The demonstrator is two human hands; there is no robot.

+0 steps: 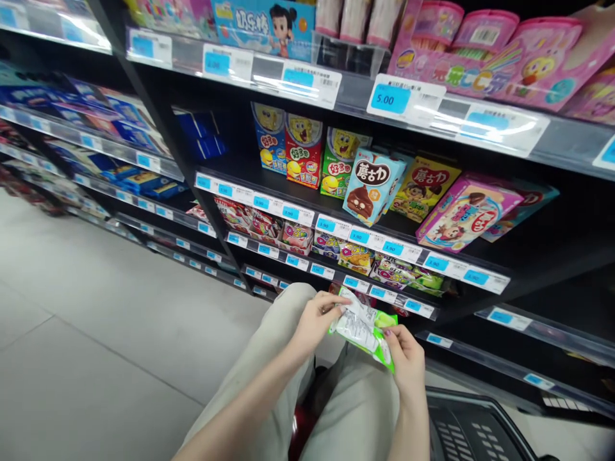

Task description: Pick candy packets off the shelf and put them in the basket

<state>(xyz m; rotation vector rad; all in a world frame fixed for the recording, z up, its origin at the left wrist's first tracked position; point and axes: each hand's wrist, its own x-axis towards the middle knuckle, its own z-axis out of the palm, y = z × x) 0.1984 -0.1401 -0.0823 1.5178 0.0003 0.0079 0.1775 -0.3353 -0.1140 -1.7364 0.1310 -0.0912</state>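
Note:
Both of my hands hold a small green and white candy bag (pixel 358 323) above my knees, its printed back side facing up. My left hand (pixel 319 318) pinches the bag's left end between thumb and fingers. At the right end, my right hand (pixel 404 354) grips the green edge with thumb and curled fingers. Just beyond the bag, the low shelf carries similar small candy bags (pixel 355 256) in purple, yellow and green. The bag looks slightly crumpled; whether it is sealed I cannot tell.
Boxed snacks, including a light blue box (pixel 369 186) and a pink box (pixel 468 214), stand on the middle shelf. Price labels line the shelf edges (pixel 375 240). A dark plastic basket (pixel 473 426) sits on the floor (pixel 96 333) to my right. My bent knees are below my hands.

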